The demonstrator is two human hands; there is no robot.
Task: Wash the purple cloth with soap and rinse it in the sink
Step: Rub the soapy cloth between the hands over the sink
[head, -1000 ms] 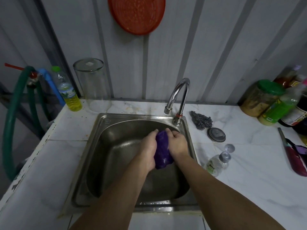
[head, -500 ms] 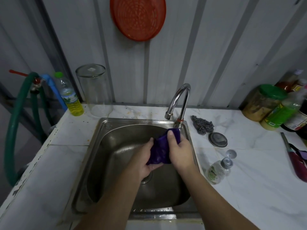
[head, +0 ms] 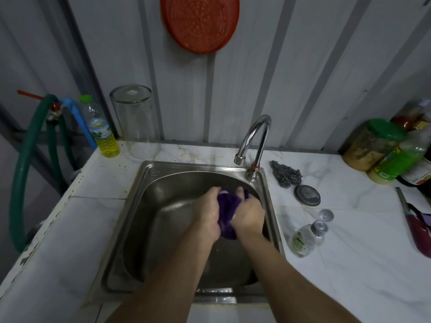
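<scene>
The purple cloth is bunched up between both hands over the steel sink, below and a little left of the curved tap. My left hand grips its left side and my right hand grips its right side, fingers curled over the top. A bit of white foam shows at my right hand. No water stream is visible from the tap. A small clear soap bottle lies on the counter to the right of the sink, its cap beside it.
A steel scourer and a round metal lid lie right of the tap. Jars and bottles crowd the back right corner. A bottle of yellow liquid and a tall clear glass stand back left, a green hose beyond them.
My hands have rubbed the cloth between them: half a second ago the right hand was pushed forward over the cloth, and now both hands are level again, squeezing the bunch.
</scene>
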